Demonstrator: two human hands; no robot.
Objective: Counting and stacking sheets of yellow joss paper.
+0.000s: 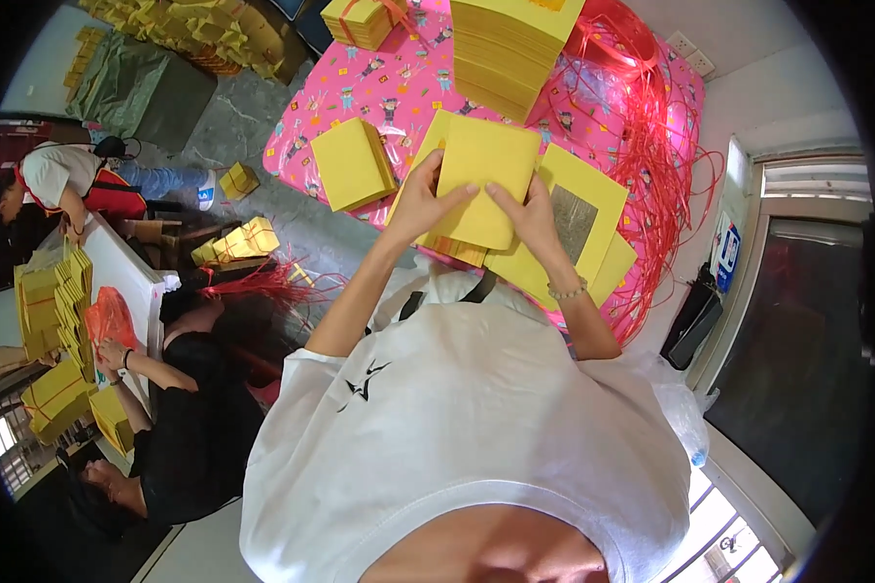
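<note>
Head view. A yellow, flat, rectangular piece of matte, paper-like stock [489,160] is held by both hands above a table covered in glossy pink cloth [297,136]. The left hand [428,201] grips its left edge, the right hand [527,216] its right edge; both thumbs press on the upper face, tips close together. The fingers beneath are largely hidden. A beaded bracelet [567,291] circles the right wrist.

Beyond the held piece stands a tall yellow stack of closely layered sheets [504,63], its sides finely ridged. To the left lies a low yellow rectangular block [350,167], smooth on top; farther off, a small yellow bundle bound with red strip [360,23]. To the right of the held piece, a yellow sheet with a grey-brown, speckled rectangular panel [574,225] lies near a loose tangle of thin, shiny red plastic strips [647,185].

Markings: the pink cloth carries small printed cartoon figures; the wearer's white fabric shirt [476,418] bears a black star-shaped print [365,382]. A blue-and-white printed object [727,257] stands by the wall; its marks are too small to read reliably.
</note>
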